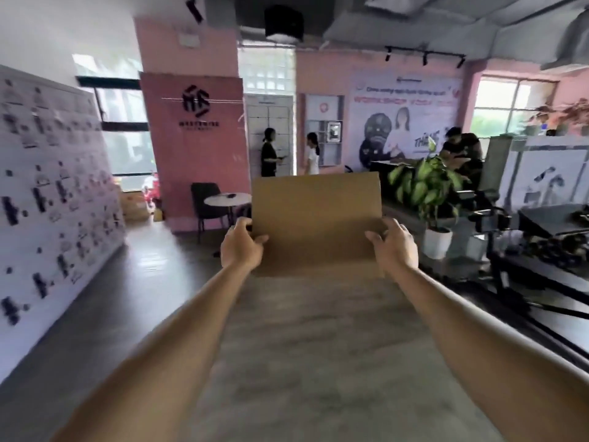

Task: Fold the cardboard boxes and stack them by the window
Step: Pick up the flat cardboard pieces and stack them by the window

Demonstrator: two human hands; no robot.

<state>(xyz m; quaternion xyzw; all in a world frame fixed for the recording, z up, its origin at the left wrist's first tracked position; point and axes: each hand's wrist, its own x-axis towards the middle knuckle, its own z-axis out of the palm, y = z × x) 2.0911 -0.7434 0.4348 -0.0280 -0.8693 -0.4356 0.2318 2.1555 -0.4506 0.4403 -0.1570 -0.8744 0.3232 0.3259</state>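
Note:
A flat brown cardboard box (315, 218) hangs upright in front of me at arm's length, above the grey floor. My left hand (242, 247) grips its lower left edge, thumb on the near face. My right hand (393, 247) grips the lower right edge the same way. Both arms are stretched forward. A window (126, 122) shows at the far left behind a pink pillar, and another window (506, 105) at the far right. Several cardboard boxes (135, 202) sit on the floor below the left window.
A white display wall (47, 193) runs along the left. A round table (227, 199) and black chair (204, 202) stand by the pink pillar. A potted plant (427, 193) and black tables (541, 250) line the right. Two people (271, 151) stand far ahead.

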